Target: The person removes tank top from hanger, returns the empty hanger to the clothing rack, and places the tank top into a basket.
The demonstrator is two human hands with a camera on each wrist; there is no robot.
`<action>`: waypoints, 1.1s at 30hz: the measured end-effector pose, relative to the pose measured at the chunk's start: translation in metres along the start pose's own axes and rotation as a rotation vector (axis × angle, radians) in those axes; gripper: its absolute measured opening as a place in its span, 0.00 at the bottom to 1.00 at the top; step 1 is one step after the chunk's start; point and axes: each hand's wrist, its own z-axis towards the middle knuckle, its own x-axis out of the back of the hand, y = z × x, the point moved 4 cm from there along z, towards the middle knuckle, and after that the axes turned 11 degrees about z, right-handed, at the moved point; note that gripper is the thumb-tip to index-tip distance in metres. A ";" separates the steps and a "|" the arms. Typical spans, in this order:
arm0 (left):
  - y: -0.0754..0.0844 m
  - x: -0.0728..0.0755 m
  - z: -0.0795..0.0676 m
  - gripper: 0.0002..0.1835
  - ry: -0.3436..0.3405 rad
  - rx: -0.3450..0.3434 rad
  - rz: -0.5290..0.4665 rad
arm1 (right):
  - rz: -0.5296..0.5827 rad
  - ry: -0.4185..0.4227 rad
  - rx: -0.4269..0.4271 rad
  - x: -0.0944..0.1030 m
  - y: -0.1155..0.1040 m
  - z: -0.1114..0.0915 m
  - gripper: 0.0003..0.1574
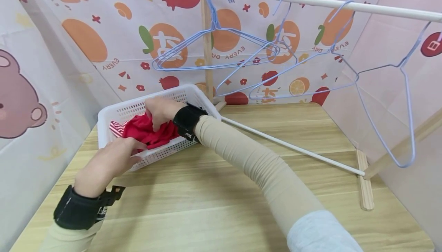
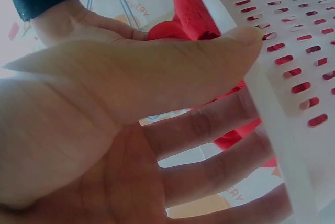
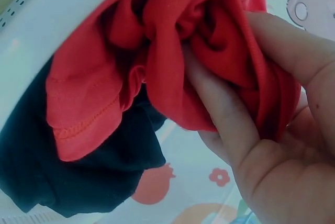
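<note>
A white slotted plastic basket [image 1: 103, 131] stands at the back left of the table, holding a crumpled red garment [image 1: 138, 128]. Red-and-white striped fabric [image 1: 118, 128] shows at its left end. My right hand [image 1: 162, 110] reaches into the basket and grips the red garment, its fingers tucked among the folds in the right wrist view. Beside it there lies a black cloth [image 3: 84, 166]. At the basket's near left corner, my left hand [image 1: 112, 162] holds the rim, thumb on the outer wall and fingers behind it in the left wrist view.
A rack with a white rail [image 1: 310, 2] stands along the back right. Several blue wire hangers [image 1: 214, 29] hang from it, bunched at left and spread at right. A low white bar [image 1: 293, 146] crosses the wooden table [image 1: 193, 206] to the rack's right foot [image 1: 365, 190].
</note>
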 end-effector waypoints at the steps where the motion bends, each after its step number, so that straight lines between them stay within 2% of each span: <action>1: 0.000 0.000 0.000 0.20 0.002 -0.002 0.002 | -0.006 -0.002 0.005 -0.002 0.000 0.000 0.22; 7: 0.000 0.001 0.000 0.18 -0.006 0.000 0.007 | -0.036 -0.017 0.009 -0.008 -0.002 0.002 0.23; 11: 0.000 0.001 0.000 0.19 -0.014 0.008 0.009 | -0.035 -0.044 -0.020 -0.010 -0.001 0.002 0.24; 19: 0.001 0.002 -0.002 0.17 0.011 -0.008 0.005 | -0.063 -0.097 -0.032 -0.012 0.003 0.004 0.20; 24: 0.002 0.001 -0.001 0.17 -0.001 -0.006 0.009 | -0.108 -0.108 -0.039 -0.013 0.002 0.007 0.20; 33: 0.001 0.000 0.001 0.17 -0.007 0.001 0.010 | -0.156 -0.089 -0.071 -0.018 0.000 0.009 0.29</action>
